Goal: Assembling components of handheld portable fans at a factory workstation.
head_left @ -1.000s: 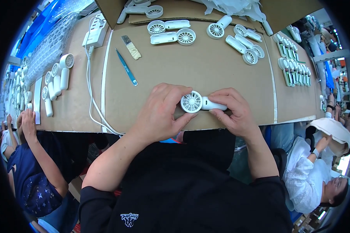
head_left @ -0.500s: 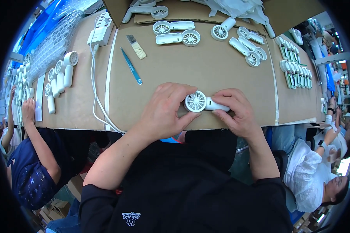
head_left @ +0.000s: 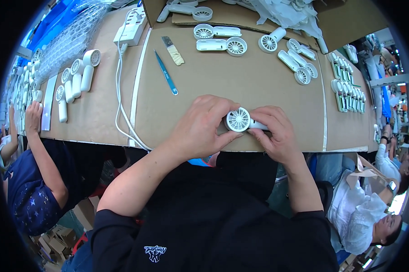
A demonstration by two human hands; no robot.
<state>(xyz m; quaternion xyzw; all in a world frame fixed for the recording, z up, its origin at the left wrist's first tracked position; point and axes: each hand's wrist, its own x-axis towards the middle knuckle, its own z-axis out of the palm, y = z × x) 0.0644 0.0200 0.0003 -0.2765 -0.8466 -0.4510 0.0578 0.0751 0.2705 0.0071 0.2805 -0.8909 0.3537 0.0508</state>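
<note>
Between my hands, near the table's front edge, is a white handheld fan [head_left: 238, 119] with its round spoked grille facing up. My left hand [head_left: 203, 124] grips the rim of the fan head, thumb below and fingers above. The handle, to the right, is pinched by the thumb and fingers of my right hand [head_left: 277, 132], which cover most of it. Beyond my left hand, blue tweezers [head_left: 166, 72] and a blade with a tape-wrapped grip [head_left: 173, 51] lie on the cardboard-covered table [head_left: 213, 77].
White fan housings [head_left: 222, 45] and another group [head_left: 297, 65] lie at the back. Assembled fans [head_left: 76, 77] stand left, beside a power strip [head_left: 131, 28] and its white cable [head_left: 119, 102]. Rows of fan parts with green boards [head_left: 348, 93] are at right. Co-workers sit on both sides.
The view has shifted, so the table things appear farther right. Both hands still hold the fan, and my right hand now covers more of its handle, closer to the fan head.
</note>
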